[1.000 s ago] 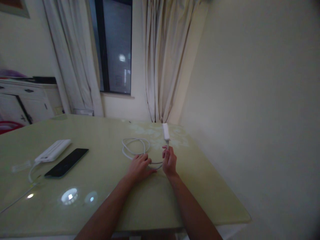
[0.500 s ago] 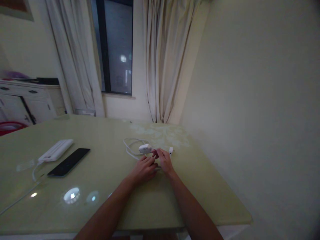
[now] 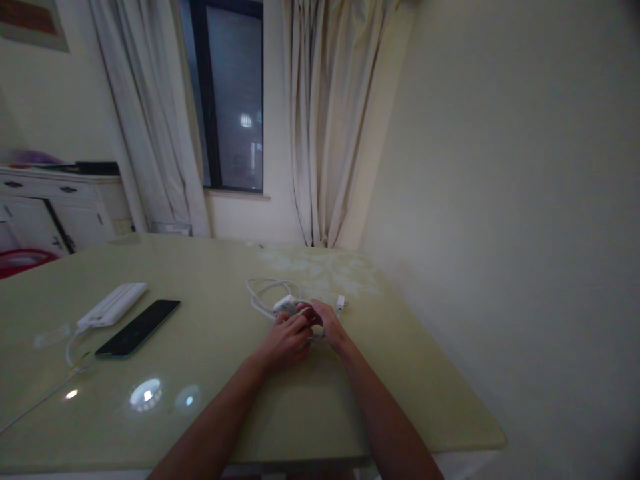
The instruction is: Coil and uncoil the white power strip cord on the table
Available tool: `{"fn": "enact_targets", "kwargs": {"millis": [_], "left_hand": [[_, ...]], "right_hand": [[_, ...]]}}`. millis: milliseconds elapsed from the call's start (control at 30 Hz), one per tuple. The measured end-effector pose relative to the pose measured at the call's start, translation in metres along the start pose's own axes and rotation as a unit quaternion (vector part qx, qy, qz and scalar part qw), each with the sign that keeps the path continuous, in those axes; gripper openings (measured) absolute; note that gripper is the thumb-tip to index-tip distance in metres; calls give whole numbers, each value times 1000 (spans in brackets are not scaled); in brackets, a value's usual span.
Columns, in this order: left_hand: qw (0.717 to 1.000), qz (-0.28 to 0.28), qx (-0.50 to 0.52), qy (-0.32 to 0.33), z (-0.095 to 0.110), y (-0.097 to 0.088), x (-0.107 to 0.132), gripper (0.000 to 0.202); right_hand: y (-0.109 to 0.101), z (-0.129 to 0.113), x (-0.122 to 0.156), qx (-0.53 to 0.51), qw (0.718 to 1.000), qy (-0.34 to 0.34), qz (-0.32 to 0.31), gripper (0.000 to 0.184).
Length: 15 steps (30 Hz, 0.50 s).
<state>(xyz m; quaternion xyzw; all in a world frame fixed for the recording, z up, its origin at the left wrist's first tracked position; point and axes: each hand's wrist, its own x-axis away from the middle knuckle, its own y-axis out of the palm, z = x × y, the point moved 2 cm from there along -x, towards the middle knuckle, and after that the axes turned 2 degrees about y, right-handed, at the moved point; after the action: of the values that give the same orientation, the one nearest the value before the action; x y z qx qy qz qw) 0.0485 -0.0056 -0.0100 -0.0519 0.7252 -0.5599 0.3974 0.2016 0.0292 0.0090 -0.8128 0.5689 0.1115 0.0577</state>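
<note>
A white coiled cable [image 3: 267, 292] lies on the green table [image 3: 210, 347], with a small white adapter block [image 3: 286, 304] at its near end. My left hand [image 3: 284, 340] rests on the table with its fingertips against the block and cable. My right hand [image 3: 325, 323] meets it from the right, fingers closed around the cable near the block. A small white plug end [image 3: 341, 303] lies just right of my right hand.
A white power bank [image 3: 113, 305] with its own cable and a black phone [image 3: 139, 327] lie at the left. Curtains and a dark window stand behind the table. A wall runs along the right edge. A white cabinet [image 3: 55, 207] is at far left.
My right hand brought the white block down from upright in the air onto the table beside the coil. Both hands have since closed together over it.
</note>
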Motion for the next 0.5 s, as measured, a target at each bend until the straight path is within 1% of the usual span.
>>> {"fn": "enact_targets", "kwargs": {"millis": [133, 300, 400, 500], "left_hand": [[1000, -1, -4, 8, -1, 2, 2, 27], [1000, -5, 6, 13, 3, 0, 1, 40], [1000, -12, 10, 22, 7, -3, 0, 36], [999, -18, 8, 41, 10, -6, 0, 33]], "right_hand": [[-1, 3, -2, 13, 999, 24, -16, 49], [-7, 2, -5, 42, 998, 49, -16, 49], [-12, 4, -5, 64, 996, 61, -12, 48], [-17, 8, -4, 96, 994, 48, -12, 47]]}}
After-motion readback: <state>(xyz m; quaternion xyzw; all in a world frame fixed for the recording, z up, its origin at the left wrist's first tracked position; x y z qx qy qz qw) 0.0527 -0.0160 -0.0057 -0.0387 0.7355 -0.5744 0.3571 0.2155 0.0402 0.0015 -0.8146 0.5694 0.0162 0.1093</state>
